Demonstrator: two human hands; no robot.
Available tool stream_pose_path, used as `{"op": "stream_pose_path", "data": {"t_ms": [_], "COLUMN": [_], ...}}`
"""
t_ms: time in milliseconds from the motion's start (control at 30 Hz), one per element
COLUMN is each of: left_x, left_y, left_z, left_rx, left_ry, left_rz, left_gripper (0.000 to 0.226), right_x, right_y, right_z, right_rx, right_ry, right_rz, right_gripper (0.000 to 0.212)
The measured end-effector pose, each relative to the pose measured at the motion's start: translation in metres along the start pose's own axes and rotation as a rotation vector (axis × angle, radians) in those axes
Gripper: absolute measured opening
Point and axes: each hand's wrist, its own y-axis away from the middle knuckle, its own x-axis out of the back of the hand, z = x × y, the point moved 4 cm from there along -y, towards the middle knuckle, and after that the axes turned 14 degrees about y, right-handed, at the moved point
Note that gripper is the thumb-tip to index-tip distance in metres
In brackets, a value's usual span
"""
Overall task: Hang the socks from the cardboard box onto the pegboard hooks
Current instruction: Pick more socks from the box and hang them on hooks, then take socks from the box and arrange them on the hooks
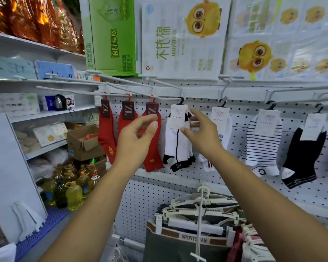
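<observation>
A white pegboard [240, 110] carries long white hooks, each with socks on it. Three red socks hang at the left; the rightmost red sock [154, 152] has a dark label that my left hand [134, 140] pinches between thumb and forefinger. Beside it hangs a bundle of white socks with black trim [173, 146] on a black hanger. My right hand [203, 135] grips its paper card, thumb in front and fingers behind. Further right hang another white pair [224, 121], a striped pair [259, 146] and a black pair [301, 157]. The open cardboard box [83, 142] sits on a shelf to the left.
Long hook arms [121, 83] jut out towards me at head height. Clothes on white hangers [201, 214] hang below my arms. Yellow oil bottles [74, 193] stand on the floor at the left. Large cartons [182, 38] sit on top of the pegboard.
</observation>
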Motion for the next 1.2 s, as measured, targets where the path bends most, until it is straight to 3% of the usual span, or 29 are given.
{"op": "stream_pose_path", "data": {"t_ms": [333,533,933,1133,1200], "left_x": [0.007,0.007,0.048,0.102,0.126], "left_y": [0.127,0.241,0.496,0.614,0.640], "left_z": [0.025,0.036,0.063,0.074,0.076], "left_rx": [0.126,0.252,0.634,0.974,1.035], "left_ry": [-0.397,-0.460,-0.557,-0.639,-0.665], "left_rz": [-0.058,-0.040,-0.043,-0.032,-0.002], "left_gripper": [0.045,0.046,0.041,0.071,0.068], "right_x": [0.046,0.084,0.067,0.028,0.015], "right_y": [0.135,0.245,0.486,0.590,0.614], "right_z": [0.002,0.007,0.028,0.013,0.004], "right_rx": [0.107,0.107,-0.119,-0.131,-0.131], "right_ry": [0.185,0.170,0.026,-0.020,-0.028], "right_rz": [-0.310,-0.420,-0.748,-0.982,-1.058], "right_gripper": [0.062,0.064,0.060,0.059,0.060]}}
